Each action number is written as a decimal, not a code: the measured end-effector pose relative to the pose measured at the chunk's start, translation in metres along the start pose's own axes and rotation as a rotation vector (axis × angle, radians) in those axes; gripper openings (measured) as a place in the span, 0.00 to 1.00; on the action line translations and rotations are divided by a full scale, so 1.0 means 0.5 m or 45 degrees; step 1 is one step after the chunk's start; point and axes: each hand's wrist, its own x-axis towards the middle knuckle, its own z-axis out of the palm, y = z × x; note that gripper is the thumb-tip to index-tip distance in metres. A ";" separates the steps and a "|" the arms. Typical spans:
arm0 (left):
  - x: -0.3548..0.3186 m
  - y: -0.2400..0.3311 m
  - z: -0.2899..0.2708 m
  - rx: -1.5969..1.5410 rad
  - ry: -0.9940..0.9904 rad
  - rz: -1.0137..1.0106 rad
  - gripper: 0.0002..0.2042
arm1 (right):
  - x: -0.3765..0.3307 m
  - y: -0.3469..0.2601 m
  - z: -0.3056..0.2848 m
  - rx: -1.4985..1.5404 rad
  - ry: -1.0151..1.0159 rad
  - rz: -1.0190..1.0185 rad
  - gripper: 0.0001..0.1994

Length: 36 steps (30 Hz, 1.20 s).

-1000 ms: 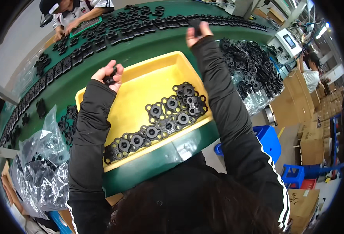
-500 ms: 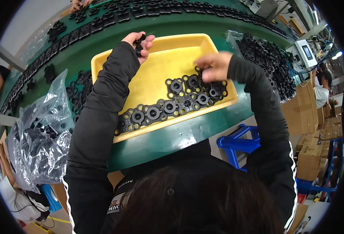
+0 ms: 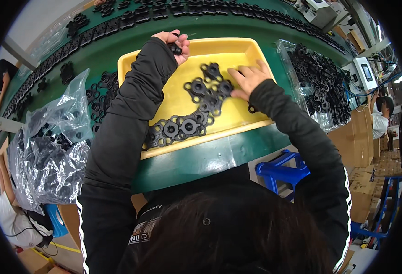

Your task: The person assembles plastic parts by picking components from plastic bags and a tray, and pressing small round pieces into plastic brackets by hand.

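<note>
My left hand (image 3: 181, 47) is above the far left rim of a yellow tray (image 3: 173, 100), its fingers curled round small black round parts (image 3: 175, 49). Inside the tray, my right hand (image 3: 252, 78) reaches in at the right side with its fingers bent and apart. Its fingertips are beside a loose cluster of black plastic parts with rings (image 3: 210, 93), some of them blurred. A row of similar black parts (image 3: 182, 128) lies along the near left side of the tray. One more part shows partly under my right wrist.
Clear plastic bags of black parts lie to the left (image 3: 55, 160) and right (image 3: 319, 86) of the tray. A long line of black pieces (image 3: 132, 20) runs along the green table's far side. A blue stool (image 3: 281, 169) stands below the table edge at right.
The row's right part has broken up, and those parts have slid left toward the tray's middle. My right hand has moved left with spread fingers. My left hand still holds the small parts.
</note>
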 end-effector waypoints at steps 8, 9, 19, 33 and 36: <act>-0.027 0.010 0.017 -0.095 -0.044 -0.032 0.11 | 0.087 -0.123 -0.061 0.718 0.520 -0.944 0.20; -0.022 0.011 0.013 -0.093 -0.049 -0.037 0.11 | 0.083 -0.157 -0.052 0.758 0.583 -1.082 0.19; 0.001 0.016 -0.004 0.264 -0.017 0.023 0.06 | 0.147 -0.118 -0.014 0.125 0.669 -0.629 0.17; -0.002 0.004 0.005 0.456 0.229 0.057 0.04 | 0.153 -0.161 -0.019 0.029 0.660 -0.699 0.18; 0.001 0.001 0.005 0.418 0.216 0.000 0.04 | 0.124 -0.027 -0.049 0.227 0.339 -0.540 0.27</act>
